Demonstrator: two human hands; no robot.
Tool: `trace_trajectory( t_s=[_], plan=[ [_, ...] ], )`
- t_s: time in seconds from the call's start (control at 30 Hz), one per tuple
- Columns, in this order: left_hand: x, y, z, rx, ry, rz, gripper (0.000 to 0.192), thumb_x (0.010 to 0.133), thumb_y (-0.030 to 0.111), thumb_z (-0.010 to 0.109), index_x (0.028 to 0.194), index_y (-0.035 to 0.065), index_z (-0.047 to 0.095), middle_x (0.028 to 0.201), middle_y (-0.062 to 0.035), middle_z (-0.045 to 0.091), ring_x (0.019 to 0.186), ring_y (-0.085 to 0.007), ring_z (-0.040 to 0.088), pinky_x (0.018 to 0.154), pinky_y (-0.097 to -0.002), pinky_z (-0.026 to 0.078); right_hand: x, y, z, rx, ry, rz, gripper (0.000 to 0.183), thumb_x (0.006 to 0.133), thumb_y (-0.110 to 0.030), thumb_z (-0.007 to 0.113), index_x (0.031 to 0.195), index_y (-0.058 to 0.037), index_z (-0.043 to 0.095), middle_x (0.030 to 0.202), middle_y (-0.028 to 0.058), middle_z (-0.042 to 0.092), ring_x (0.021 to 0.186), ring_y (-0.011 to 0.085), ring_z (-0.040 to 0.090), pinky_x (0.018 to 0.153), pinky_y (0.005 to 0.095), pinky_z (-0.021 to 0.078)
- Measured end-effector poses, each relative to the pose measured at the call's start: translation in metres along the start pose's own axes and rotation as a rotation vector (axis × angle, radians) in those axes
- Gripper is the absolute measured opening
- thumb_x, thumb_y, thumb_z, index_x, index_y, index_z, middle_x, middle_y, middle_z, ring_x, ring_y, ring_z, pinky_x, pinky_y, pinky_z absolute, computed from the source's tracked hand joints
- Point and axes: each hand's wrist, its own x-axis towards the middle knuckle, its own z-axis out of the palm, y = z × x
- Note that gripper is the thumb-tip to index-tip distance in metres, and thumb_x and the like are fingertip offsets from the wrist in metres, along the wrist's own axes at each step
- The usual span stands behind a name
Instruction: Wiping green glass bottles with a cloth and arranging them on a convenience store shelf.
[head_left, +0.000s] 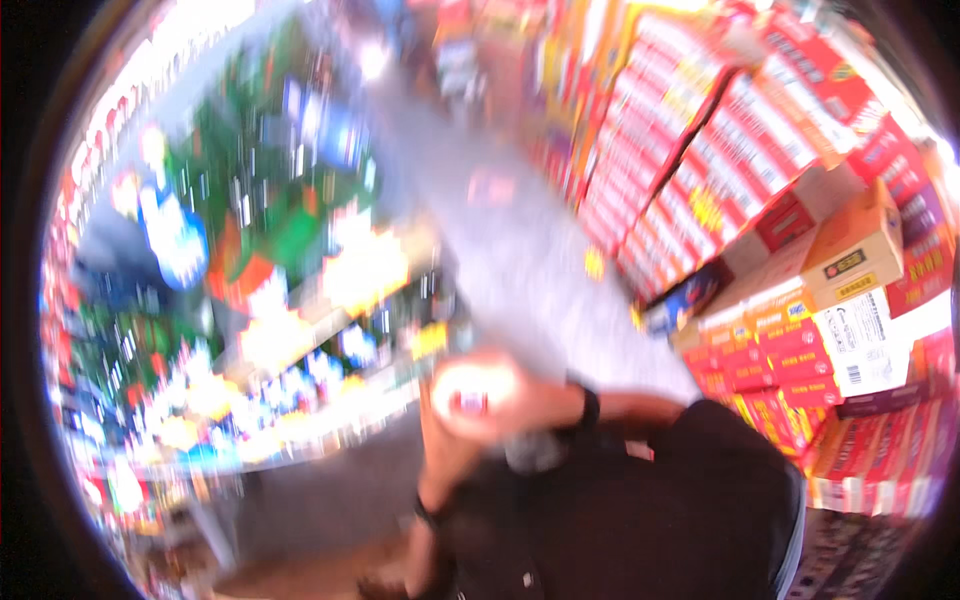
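Observation:
In front of my dark shirt, both hands come together, badly blurred and washed out by light. My right hand (529, 397) reaches in from the right, a black band on its wrist. It is closed around a small pale item (471, 403) with reddish marks, too blurred to identify. My left hand (454, 442) rises from below, also with a dark band at the wrist, and meets the right hand at the same spot. Its fingers are hidden or smeared, so its grip cannot be made out.
On the right, red and yellow cartons (675, 172) are stacked high, with an open cardboard box (851, 244) on a lower stack. A grey aisle floor (510, 247) runs between them and a brightly lit display of packaged goods (262, 285) on the left.

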Motion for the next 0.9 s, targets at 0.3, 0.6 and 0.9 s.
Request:
trace_trajectory(
  t_s=[0.3,0.6,0.9],
  plan=[
    [-0.007,-0.042,0.010,-0.197,-0.315,-0.286,0.054,0.076,0.020,0.082,0.121,0.0019,0.059,0.115,-0.0112,0.065,0.104,-0.0226,0.066,0.088,-0.0383,0.053,-0.022,0.014,-0.002,0.251,-0.101,0.127,0.006,0.095,-0.001,0.060,0.091,-0.0038,0.056,0.076,0.0003,0.052,0.068,0.0102,0.048,0.063,0.0291,0.0424],
    [0.031,-0.045,0.020,-0.187,-0.434,-0.312,0.063,0.073,0.020,0.084,0.126,0.0011,0.055,0.120,-0.0121,0.062,0.107,-0.0229,0.064,0.091,-0.0389,0.052,-0.011,0.004,-0.009,-0.048,0.154,0.103,0.011,0.095,-0.005,0.061,0.087,-0.0095,0.054,0.066,0.0097,0.048,0.055,0.0292,0.054,0.053,0.0371,0.0410],
    [0.030,-0.042,0.016,-0.184,-0.480,-0.332,0.072,0.070,0.019,0.086,0.130,0.0003,0.051,0.124,-0.0131,0.060,0.111,-0.0232,0.062,0.094,-0.0394,0.051,-0.009,-0.005,-0.017,0.192,0.010,0.078,0.005,0.096,-0.002,0.060,0.092,-0.0013,0.056,0.079,0.0059,0.057,0.073,0.0128,0.054,0.067,0.0313,0.0439]
  ],
)
